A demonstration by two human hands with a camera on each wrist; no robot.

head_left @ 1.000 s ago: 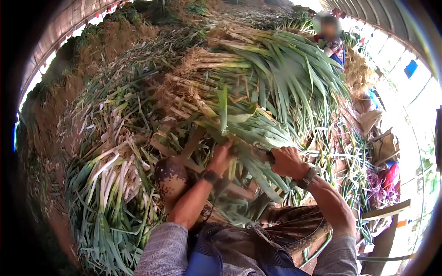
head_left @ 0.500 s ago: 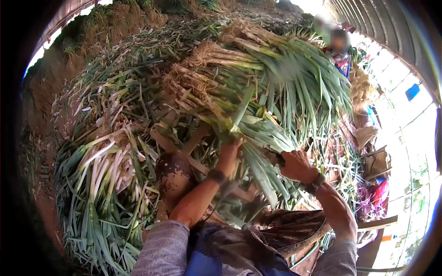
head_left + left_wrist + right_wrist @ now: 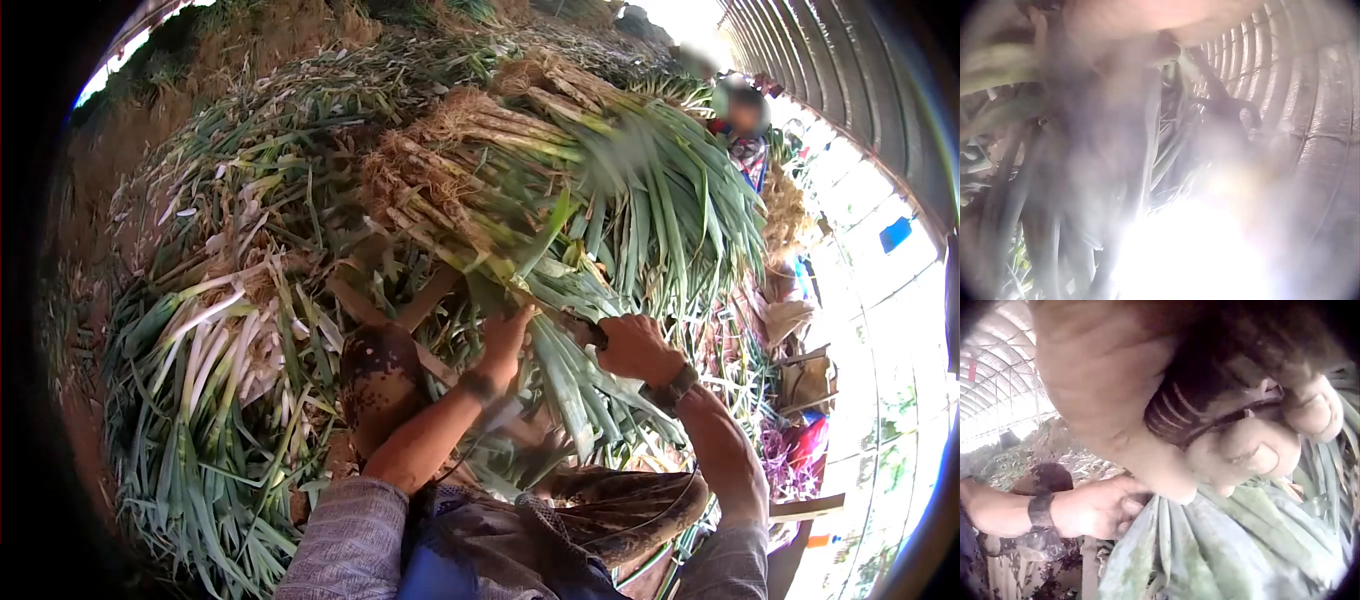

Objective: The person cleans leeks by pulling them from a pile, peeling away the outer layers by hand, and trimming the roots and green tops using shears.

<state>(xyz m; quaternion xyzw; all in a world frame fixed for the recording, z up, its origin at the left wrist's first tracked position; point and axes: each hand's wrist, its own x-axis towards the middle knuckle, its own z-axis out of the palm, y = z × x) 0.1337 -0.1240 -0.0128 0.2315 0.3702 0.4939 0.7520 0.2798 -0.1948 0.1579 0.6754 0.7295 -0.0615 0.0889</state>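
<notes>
In the head view my left hand (image 3: 506, 345) grips a leek (image 3: 562, 385) near the middle, its broad green leaves fanning down to the right. My right hand (image 3: 640, 350) holds a knife (image 3: 572, 324), whose blade reaches left across the leaves toward the left hand. Up close in the right wrist view, fingers wrap the dark ribbed knife handle (image 3: 1175, 409), just above the spread leek leaves (image 3: 1222, 547). Glare and blur cover much of the left wrist view, with part of the left hand (image 3: 1147, 25) along the top.
A thick row of rooted leeks (image 3: 640, 190) lies ahead. Peeled white-stemmed leeks (image 3: 205, 365) are heaped at left, among loose leaf scraps (image 3: 285, 150). My knee (image 3: 378, 375) is beside the left forearm. Another person (image 3: 745, 140) is at the far right.
Both hands have moved slightly rightward in the head view, the left still gripping the leek and the right still holding the knife. The view itself has shifted a little.
</notes>
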